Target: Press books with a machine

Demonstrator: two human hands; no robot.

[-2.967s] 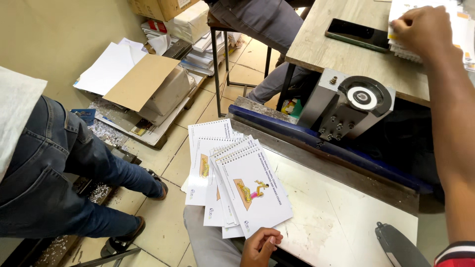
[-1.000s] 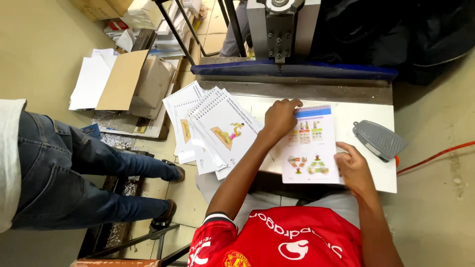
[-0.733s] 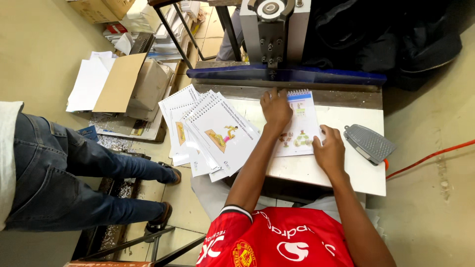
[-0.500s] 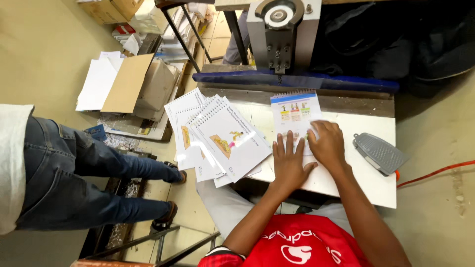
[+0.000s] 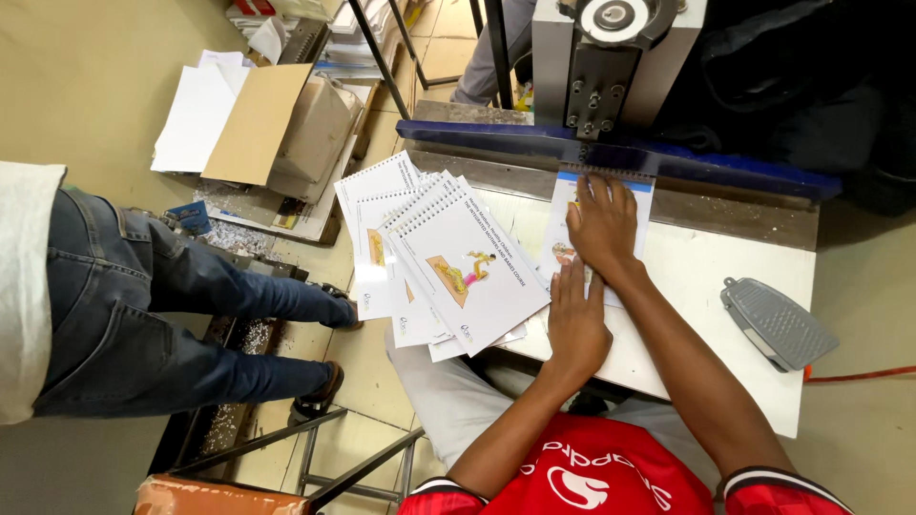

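A small booklet (image 5: 640, 196) with a blue top strip and colour pictures lies on the white table (image 5: 706, 286). Its top edge sits under the blue bar (image 5: 725, 167) of a grey binding machine (image 5: 611, 57). My right hand (image 5: 603, 227) lies flat on the booklet's middle and presses it down. My left hand (image 5: 575, 322) rests flat just below, with its fingertips on the booklet's lower edge. To the left, a fanned pile of spiral-bound booklets (image 5: 458, 272) overhangs the table's left edge.
A grey ribbed pedal-shaped pad (image 5: 778, 322) lies on the table's right end. Another person in blue jeans (image 5: 143, 315) stands at the left. A cardboard box (image 5: 281, 124) and white sheets (image 5: 196, 114) are on the floor beyond. A stool's frame (image 5: 315, 467) is at the bottom.
Both hands have slid the small booklet away from me until its top edge went under the machine's blue bar. My right hand moved up onto it and my left hand followed behind.
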